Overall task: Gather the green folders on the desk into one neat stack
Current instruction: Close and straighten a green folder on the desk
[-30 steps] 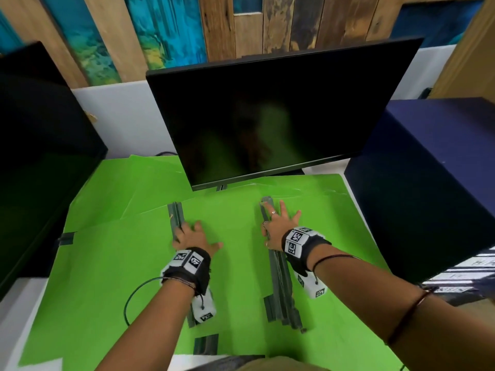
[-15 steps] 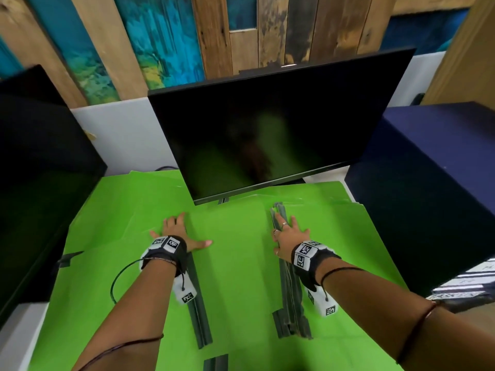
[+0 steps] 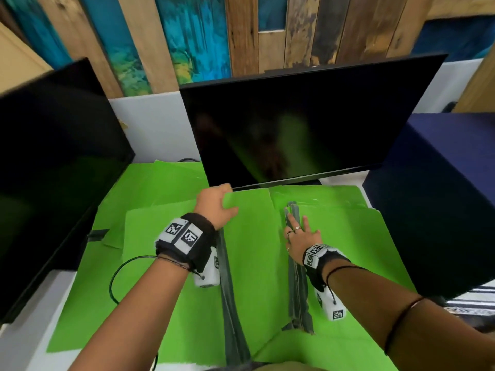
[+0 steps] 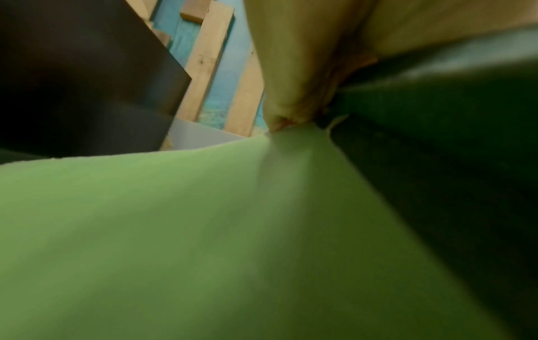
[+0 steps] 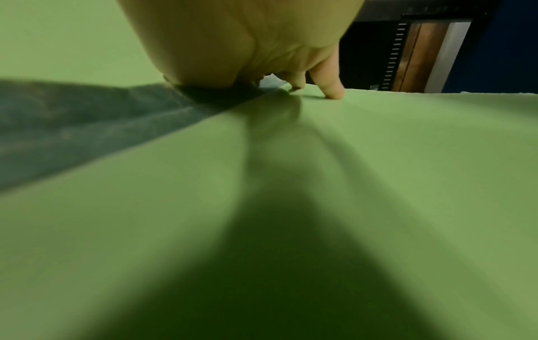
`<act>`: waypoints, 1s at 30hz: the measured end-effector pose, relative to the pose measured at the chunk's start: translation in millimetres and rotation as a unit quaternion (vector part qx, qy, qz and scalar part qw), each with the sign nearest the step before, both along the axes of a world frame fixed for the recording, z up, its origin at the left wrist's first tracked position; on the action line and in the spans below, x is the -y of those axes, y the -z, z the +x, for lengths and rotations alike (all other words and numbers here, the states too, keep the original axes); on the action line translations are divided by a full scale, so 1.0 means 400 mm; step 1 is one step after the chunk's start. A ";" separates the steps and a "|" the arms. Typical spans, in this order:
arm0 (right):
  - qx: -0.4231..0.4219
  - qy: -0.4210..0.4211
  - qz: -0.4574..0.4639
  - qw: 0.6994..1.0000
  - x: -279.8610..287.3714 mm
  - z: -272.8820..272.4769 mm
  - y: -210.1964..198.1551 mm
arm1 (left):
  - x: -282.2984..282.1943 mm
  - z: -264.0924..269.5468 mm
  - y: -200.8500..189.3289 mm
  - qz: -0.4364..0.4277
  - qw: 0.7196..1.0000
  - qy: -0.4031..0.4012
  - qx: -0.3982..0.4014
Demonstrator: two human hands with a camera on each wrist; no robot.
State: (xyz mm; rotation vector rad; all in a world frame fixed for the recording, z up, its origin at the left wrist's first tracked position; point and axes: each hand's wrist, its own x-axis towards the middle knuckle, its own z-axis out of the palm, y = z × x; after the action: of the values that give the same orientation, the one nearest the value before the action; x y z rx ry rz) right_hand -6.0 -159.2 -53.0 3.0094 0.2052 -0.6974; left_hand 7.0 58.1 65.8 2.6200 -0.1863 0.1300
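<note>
from the head view, green folders lie spread and overlapping on the white tabletop just in front of the centre monitor. the left hand grasps the far corner of the middle folder right under the monitor's lower edge, fingers curled over it. the right hand lies flat, fingers straight, on a folder's dark spine below the monitor's right half. the left wrist view alone shows the pinch close up: thumb and fingers closing on the lifted green edge. the right wrist view alone shows fingertips pressing the green sheet beside the dark spine.
</note>
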 end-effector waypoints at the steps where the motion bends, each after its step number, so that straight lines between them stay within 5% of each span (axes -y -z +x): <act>1: 0.003 0.002 0.006 1.000 0.002 -0.001 0.001 | 0.022 -0.011 -0.028 -0.019 0.999 0.025 0.011; 7: -0.007 0.064 0.124 0.990 0.011 -0.007 -0.016 | 0.124 -0.081 -0.146 -0.116 0.984 0.133 0.038; 9: 0.002 0.132 0.234 0.963 0.006 -0.006 -0.038 | 0.142 -0.094 -0.185 -0.167 0.972 0.150 0.070; 11: 0.030 0.206 0.366 0.907 0.000 -0.005 -0.072 | 0.154 -0.101 -0.225 -0.193 0.965 0.149 0.097; 14: 0.031 0.276 0.554 0.785 -0.024 0.000 -0.098 | 0.181 -0.119 -0.257 -0.171 0.970 0.145 0.092; 18: -0.046 0.361 0.681 0.635 -0.039 0.026 -0.032 | 0.233 -0.170 -0.277 -0.178 0.959 0.185 0.118; 25: -0.087 0.343 0.776 0.522 -0.032 0.011 -0.167 | 0.227 -0.212 -0.359 -0.364 0.897 0.235 0.089; 26: -0.075 0.347 0.783 0.511 -0.022 0.016 -0.178 | 0.213 -0.205 -0.367 -0.394 0.887 0.225 0.080; 27: -0.047 0.356 0.767 0.532 -0.014 0.014 -0.190 | 0.193 -0.189 -0.370 -0.411 0.884 0.206 0.082; 29: 0.056 0.393 0.708 0.585 0.020 0.013 -0.210 | 0.134 -0.141 -0.371 -0.371 0.909 0.139 0.128; 30: 0.101 0.406 0.697 0.582 0.040 0.013 -0.218 | 0.100 -0.114 -0.365 -0.327 0.928 0.096 0.152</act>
State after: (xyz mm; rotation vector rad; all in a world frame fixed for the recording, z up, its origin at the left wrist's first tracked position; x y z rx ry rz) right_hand -1.0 -175.3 34.3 4.6044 -1.4717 0.0303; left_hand -38.6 18.2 211.9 1.8916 -0.4257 0.4490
